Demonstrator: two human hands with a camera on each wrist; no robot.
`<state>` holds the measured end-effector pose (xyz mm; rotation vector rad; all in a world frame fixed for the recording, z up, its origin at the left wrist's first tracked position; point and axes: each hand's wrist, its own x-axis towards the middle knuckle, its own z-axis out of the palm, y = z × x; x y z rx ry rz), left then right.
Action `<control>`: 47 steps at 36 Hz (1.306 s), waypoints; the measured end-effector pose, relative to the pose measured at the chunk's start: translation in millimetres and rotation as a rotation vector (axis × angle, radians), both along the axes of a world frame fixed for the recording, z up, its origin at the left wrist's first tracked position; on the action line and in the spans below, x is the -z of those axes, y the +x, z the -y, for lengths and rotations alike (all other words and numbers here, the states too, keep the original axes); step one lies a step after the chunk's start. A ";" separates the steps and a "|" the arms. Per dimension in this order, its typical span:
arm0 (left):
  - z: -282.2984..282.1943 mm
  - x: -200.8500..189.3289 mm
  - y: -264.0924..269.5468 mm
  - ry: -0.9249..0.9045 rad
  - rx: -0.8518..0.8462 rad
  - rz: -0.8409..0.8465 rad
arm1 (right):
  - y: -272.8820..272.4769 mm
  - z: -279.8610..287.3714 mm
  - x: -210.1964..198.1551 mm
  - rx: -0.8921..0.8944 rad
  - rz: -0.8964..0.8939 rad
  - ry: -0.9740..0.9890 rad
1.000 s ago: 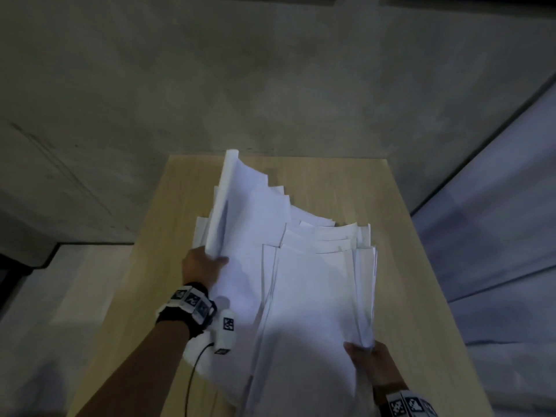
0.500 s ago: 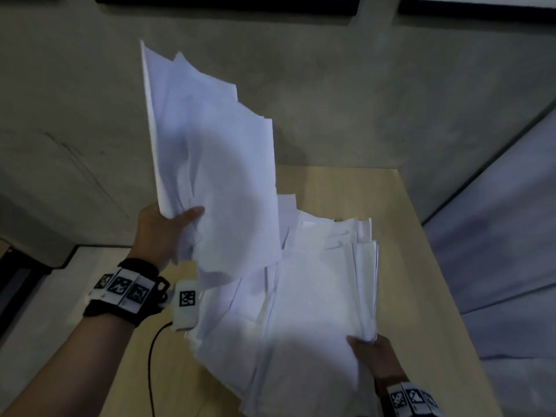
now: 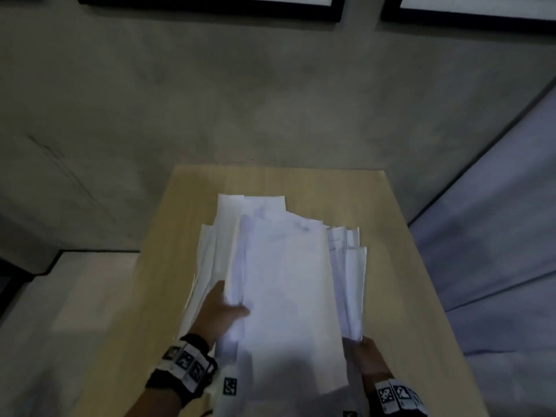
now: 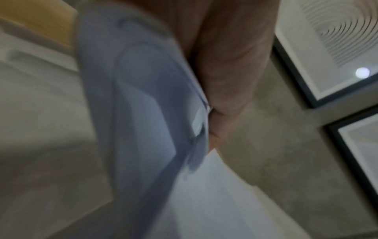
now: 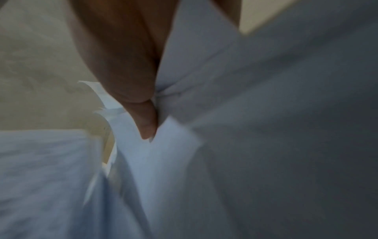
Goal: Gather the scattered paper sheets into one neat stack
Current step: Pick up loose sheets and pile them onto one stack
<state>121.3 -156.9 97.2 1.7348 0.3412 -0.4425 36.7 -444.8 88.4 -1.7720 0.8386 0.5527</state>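
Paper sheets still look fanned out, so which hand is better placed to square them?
Probably the left hand: it grips the loose left edge of the paper sheets, while the right hand pinches the near right corner.

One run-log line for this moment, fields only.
left hand: grips left edge of paper sheets | right hand: pinches near right corner | sheets: on wooden table, edges uneven | stack: not yet neat

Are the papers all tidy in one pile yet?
Nearly. The sheets are already together in one heap on the table. The left hand grips its left edge and the right hand pinches the near right corner. Still to do: squaring it up, since the far and side edges stick out unevenly.
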 end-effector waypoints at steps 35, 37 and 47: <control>18.6 45.4 59.3 0.550 0.012 -0.019 | 2.1 15.2 35.0 0.073 0.108 0.149; 18.3 49.3 64.3 0.509 0.018 -0.063 | 1.7 14.6 30.5 0.076 0.105 0.151; 5.6 52.7 64.5 0.658 -0.044 0.034 | -2.0 23.1 37.8 0.031 0.084 0.122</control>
